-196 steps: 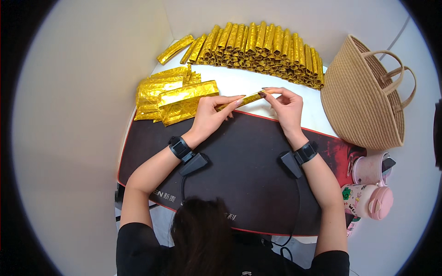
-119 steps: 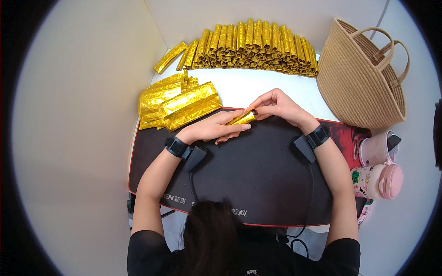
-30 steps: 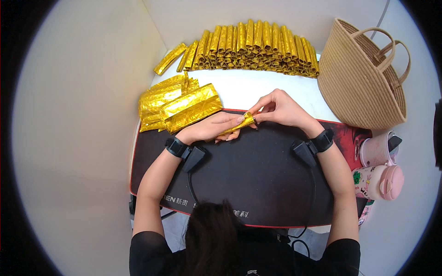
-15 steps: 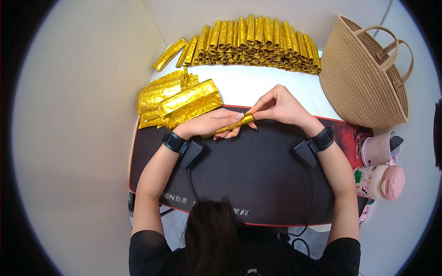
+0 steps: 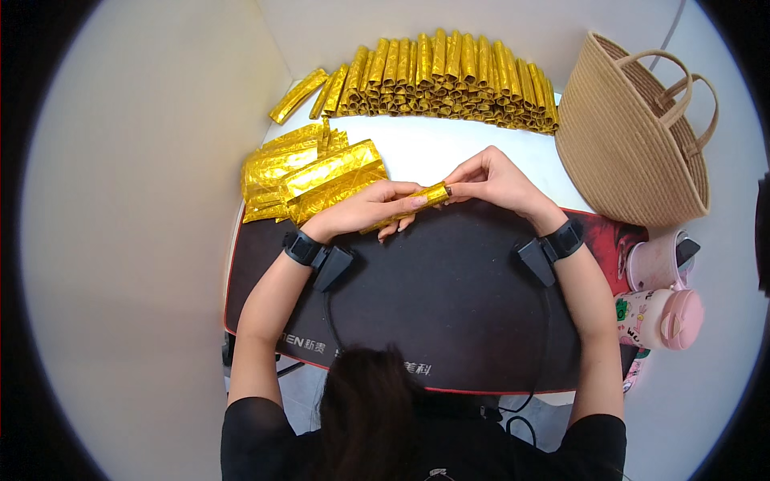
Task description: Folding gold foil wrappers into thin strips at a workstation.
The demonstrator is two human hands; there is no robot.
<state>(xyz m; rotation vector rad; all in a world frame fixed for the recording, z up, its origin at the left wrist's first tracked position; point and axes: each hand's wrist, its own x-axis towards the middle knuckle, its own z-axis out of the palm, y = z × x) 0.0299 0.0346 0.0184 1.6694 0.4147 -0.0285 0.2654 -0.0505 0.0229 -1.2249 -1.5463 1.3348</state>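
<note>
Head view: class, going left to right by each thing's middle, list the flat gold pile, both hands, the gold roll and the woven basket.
Flat gold pile → left hand → gold roll → right hand → woven basket

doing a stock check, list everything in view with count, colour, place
table: one, white, centre
mat: one, black, front
held roll: one, gold, centre
other rolls: many, gold, back
flat pieces: several, gold, left
basket: one, tan, right
bottle: one, white and pink, right
cup: one, pink, behind bottle
wrist devices: two, black, wrists
sleeves: two, black, bottom
head: one, dark hair, bottom
left hand: one, bare, around held roll
right hand: one, bare, roll's right end
</note>
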